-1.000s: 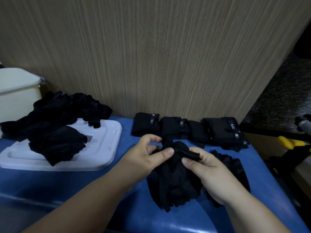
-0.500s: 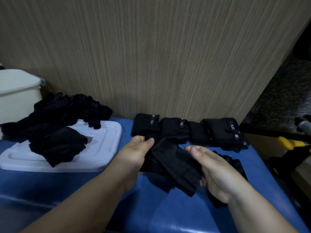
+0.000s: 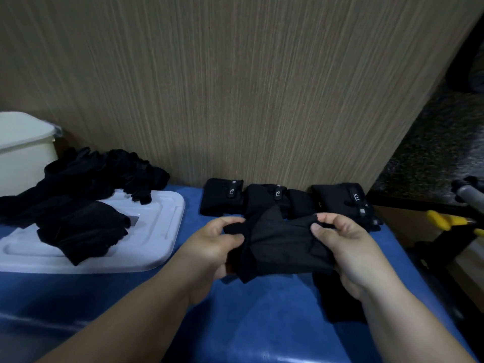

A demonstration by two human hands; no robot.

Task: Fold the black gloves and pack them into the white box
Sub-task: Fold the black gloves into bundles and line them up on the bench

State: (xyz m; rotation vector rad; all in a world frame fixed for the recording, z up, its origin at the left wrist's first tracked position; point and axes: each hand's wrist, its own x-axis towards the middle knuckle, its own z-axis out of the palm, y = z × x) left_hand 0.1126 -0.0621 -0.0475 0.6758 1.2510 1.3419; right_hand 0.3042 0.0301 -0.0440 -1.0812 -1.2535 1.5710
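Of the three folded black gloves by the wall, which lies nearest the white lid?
The leftmost folded black fabric glove: only blue table separates it from the flat white plastic lid. The middle glove and right glove lie farther right.

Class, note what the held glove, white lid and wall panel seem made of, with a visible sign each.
Held glove: probably soft matte fabric; it creases and drapes. White lid: likely moulded plastic; rounded corners, raised ridges. Wall panel: wood-look laminate or veneer; fine vertical grain.

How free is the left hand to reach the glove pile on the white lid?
Probably not yet: left hand and right hand both grip a glove. Otherwise nothing lies between it and the pile on the lid.
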